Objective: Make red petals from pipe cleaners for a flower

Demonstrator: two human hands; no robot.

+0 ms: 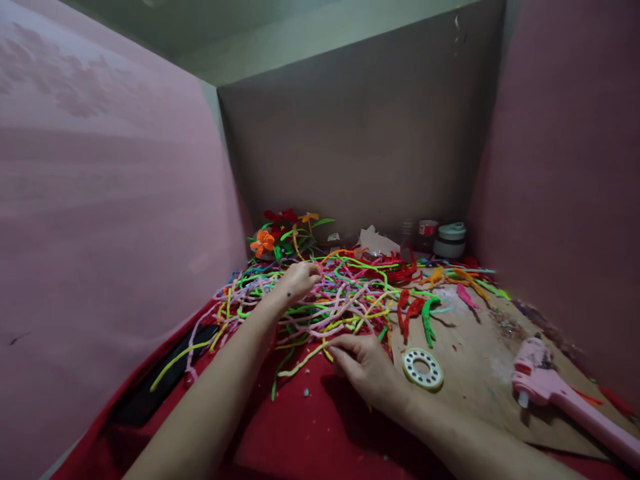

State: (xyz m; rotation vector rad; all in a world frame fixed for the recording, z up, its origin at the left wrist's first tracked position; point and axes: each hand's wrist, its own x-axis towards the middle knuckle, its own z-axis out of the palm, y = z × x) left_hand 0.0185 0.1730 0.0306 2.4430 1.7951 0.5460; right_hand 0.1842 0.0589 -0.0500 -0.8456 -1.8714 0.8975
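A tangled heap of colourful pipe cleaners (345, 303) covers the far middle of the red cloth. My left hand (301, 280) reaches into its back part, fingers curled in; pink and orange stems lie by the fingertips, and what they grip is hidden. Nearer to me, my right hand (367, 367) is at the heap's front edge. Its thumb and forefinger are pinched at a yellow pipe cleaner (327, 351), and a short yellow end shows below the hand. A pale yellow stem (300, 362) lies just left of the right fingertips.
Right of the heap, a cardboard sheet (470, 400) carries a tape roll (423, 369), a pink glue gun (565, 393) and bent red and green pieces. Pipe-cleaner flowers (263, 244), jars (449, 241) and white paper (379, 241) stand behind. A dark flat object (155, 387) lies left.
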